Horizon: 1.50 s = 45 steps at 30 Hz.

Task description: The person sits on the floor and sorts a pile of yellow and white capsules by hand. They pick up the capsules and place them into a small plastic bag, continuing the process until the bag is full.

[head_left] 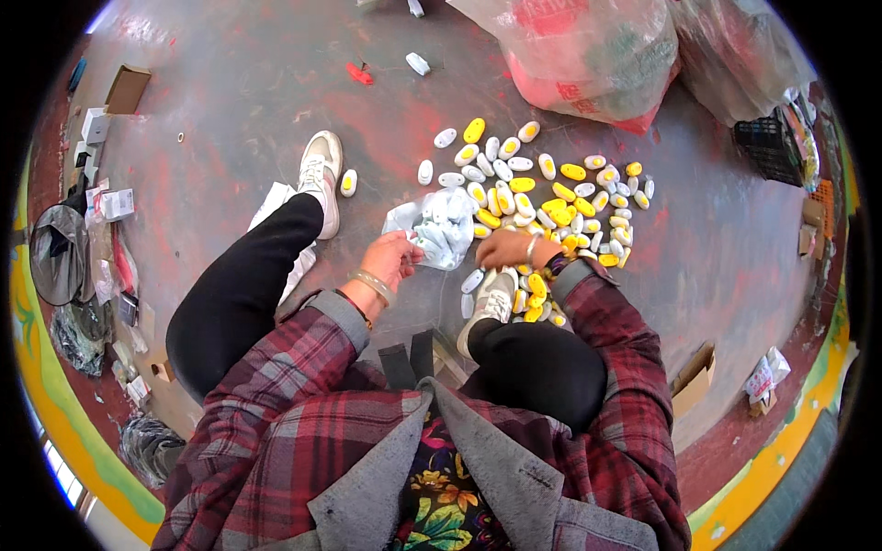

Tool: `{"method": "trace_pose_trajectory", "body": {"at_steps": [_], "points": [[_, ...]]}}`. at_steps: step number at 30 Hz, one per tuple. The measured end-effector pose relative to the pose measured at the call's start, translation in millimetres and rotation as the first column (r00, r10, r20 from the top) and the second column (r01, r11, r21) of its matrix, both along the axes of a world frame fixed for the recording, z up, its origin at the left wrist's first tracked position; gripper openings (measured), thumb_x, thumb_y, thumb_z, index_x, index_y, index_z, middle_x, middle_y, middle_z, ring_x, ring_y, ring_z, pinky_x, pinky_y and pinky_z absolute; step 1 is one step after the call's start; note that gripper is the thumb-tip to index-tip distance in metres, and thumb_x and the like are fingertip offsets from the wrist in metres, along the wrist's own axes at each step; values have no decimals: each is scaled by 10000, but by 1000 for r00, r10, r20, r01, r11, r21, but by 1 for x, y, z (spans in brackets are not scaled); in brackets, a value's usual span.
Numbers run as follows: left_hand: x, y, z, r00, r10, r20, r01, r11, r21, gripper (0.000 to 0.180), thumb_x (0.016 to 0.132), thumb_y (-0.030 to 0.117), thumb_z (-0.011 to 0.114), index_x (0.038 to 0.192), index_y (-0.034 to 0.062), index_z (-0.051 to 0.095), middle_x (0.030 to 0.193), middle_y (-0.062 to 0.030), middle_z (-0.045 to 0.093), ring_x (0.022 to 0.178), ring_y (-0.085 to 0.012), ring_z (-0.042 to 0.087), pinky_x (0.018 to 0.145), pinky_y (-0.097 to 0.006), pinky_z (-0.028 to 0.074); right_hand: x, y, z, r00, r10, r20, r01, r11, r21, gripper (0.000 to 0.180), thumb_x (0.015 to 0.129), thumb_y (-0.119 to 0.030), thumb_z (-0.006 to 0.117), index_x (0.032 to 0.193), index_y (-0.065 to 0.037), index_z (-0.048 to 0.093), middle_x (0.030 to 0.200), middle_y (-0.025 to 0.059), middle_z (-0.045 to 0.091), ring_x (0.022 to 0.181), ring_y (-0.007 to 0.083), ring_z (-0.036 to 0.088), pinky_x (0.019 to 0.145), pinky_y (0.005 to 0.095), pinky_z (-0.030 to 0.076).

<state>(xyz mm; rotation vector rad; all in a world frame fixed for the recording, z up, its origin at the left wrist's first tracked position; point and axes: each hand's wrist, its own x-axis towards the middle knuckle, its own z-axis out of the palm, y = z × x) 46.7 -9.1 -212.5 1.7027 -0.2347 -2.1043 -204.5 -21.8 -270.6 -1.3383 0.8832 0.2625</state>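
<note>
My left hand is closed on the near left edge of a clear plastic bag filled with whitish pieces. To its right, my right hand is low over the near side of a spread of small oval plastic pieces, some white, some yellow, several white with a yellow patch. The right hand's fingers are smeared and partly hidden, so whether they hold a piece does not show. More of these ovals lie beside my right shoe; a single one rests by my left shoe.
Large filled plastic sacks stand at the far right, with a black crate beyond them. Boxes and dark bags line the left wall. An open cardboard box is at the near right. A red scrap lies on the floor ahead.
</note>
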Motion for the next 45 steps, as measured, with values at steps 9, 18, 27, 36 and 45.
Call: {"method": "trace_pose_trajectory", "body": {"at_steps": [9,18,27,36,45], "points": [[3,-1,6,1000,-8,-9,8,1000,6,238,778,80,481,1014,50,494,740,-27,556,644,-99,509,518,-207,367,35,99,-65,895,326,-305,-446,681,-581,174,740,-93,507,901,-66,567,933,129,532,826,288,568,669,377,477],[5,-2,4,1000,2,-25,-2,1000,-1,252,770,96,496,1018,56,505,746,-16,571,651,-85,518,522,-216,371,18,47,-53,918,324,-229,-378,889,-259,267,779,-279,470,837,-34,559,811,174,588,786,309,572,684,363,450],[5,0,5,1000,-6,-7,6,1000,-4,204,791,90,477,991,58,508,736,-22,565,639,-94,514,523,-213,379,59,-6,32,982,-163,100,169,984,-55,293,815,-321,468,835,-56,592,639,70,598,498,156,552,492,291,441],[5,-4,8,1000,17,3,-17,1000,11,192,790,85,478,976,56,519,720,-10,559,635,-86,513,520,-201,375,44,101,-71,822,569,-32,-486,671,-559,219,744,-174,522,945,-154,605,968,72,565,920,246,537,755,361,442],[11,-5,4,1000,-4,-23,4,1000,7,211,772,81,506,982,53,519,732,-11,562,635,-86,511,529,-206,369,59,95,-73,665,719,-200,-717,542,-438,246,733,-228,548,964,-149,580,977,83,542,978,267,510,763,393,431]]}}
